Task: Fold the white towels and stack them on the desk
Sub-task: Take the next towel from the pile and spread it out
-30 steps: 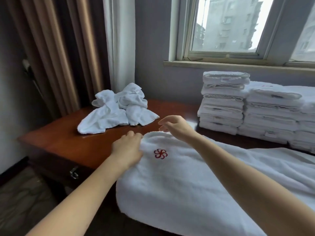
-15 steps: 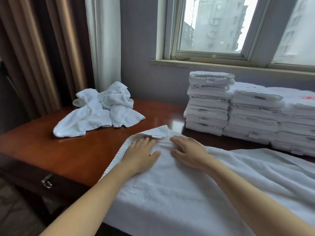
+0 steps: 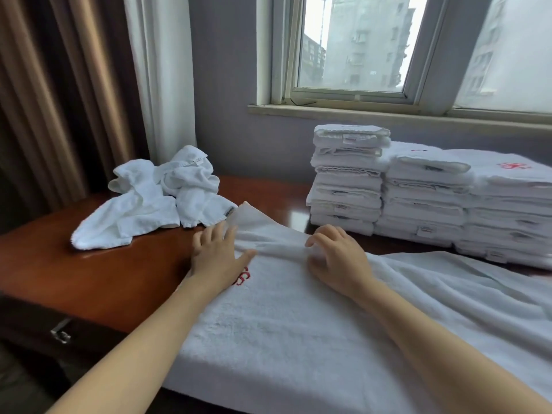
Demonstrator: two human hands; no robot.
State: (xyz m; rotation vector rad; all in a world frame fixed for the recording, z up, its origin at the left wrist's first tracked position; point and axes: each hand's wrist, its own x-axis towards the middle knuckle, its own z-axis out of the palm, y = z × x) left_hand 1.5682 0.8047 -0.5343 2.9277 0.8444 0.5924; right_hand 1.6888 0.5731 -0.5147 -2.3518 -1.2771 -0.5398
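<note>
Gripping white towel (image 3: 298, 330), right hand (image 3: 337, 261) curled, left hand (image 3: 216, 253) flat

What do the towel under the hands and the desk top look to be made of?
The towel looks like thick cotton terry: matte, fuzzy pile, with a red emblem stitched in. The desk looks like reddish-brown wood under glossy lacquer, since it mirrors light; solid or veneer, I cannot tell.

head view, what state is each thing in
large towel, spread on desk, one fold raised
left hand, flat, pressing the towel
right hand, fingers curled, pinching the raised fold
small towels, crumpled, unfolded
towel stacks, folded, stacked
window, shut
</note>
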